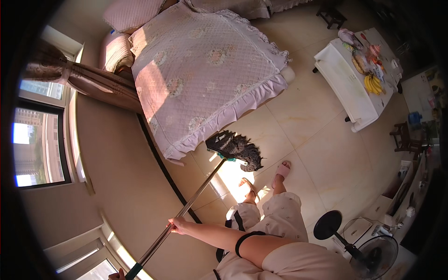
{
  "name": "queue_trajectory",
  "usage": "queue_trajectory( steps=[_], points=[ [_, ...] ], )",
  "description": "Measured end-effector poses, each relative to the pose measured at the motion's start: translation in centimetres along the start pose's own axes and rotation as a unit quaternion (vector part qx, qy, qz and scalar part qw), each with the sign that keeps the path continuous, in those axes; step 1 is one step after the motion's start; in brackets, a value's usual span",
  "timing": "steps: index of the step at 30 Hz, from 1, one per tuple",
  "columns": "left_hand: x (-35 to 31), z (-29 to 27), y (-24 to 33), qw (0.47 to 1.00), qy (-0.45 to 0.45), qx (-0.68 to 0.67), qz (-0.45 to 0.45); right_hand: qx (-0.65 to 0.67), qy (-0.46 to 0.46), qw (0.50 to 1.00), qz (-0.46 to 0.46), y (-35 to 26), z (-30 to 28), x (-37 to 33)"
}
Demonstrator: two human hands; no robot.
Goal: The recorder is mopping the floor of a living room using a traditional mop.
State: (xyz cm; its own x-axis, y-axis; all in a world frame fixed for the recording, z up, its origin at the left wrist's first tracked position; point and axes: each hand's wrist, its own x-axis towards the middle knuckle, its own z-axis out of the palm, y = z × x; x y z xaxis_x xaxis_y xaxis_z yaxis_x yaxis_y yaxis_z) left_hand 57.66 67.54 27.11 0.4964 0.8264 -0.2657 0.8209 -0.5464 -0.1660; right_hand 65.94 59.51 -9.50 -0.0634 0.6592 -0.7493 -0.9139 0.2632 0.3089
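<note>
A flat mop with a shaggy dark grey head (240, 148) rests on the tiled floor beside the bed's ruffled edge. Its metal pole (200, 189) slants from the green joint down to the lower left. My right hand (177, 225) is closed around the pole partway along, the arm reaching across my body. At the lower left rim, my left hand (116, 275) is wrapped at the pole's green grip (134, 270); most of that hand is cut off by the frame. The mop head lies just ahead of my feet in pink slippers (282, 169).
A bed with a pink quilted cover (200, 79) stands ahead. To the right is a white table (347, 88) with bananas (373, 84) and bags. A low brown stool (405, 137) and a fan (378, 254) stand nearer me on the right. Windows (39, 147) and a curtain (100, 77) line the left.
</note>
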Motion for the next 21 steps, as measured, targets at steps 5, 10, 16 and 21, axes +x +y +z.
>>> queue_trajectory(
  steps=[5, 10, 16, 21],
  points=[
    [1.7, 2.0, 2.5, 0.998, 0.032, 0.000, 0.054, -0.003, 0.002, 1.000, -0.028, -5.1, -2.0, -1.9],
    [5.2, 4.3, 11.4, 0.918, 0.230, 0.121, 0.301, 0.091, -0.111, 0.980, -0.137, -15.1, -7.8, -5.7],
    [1.8, -0.4, 39.5, 0.831, 0.250, 0.078, 0.491, 0.283, -0.207, 0.889, -0.295, -32.0, -14.2, -20.2],
    [-11.4, 1.7, 62.4, 0.666, 0.283, 0.024, 0.690, 0.384, -0.251, 0.758, -0.464, -41.5, -29.4, -31.9]
  ],
)
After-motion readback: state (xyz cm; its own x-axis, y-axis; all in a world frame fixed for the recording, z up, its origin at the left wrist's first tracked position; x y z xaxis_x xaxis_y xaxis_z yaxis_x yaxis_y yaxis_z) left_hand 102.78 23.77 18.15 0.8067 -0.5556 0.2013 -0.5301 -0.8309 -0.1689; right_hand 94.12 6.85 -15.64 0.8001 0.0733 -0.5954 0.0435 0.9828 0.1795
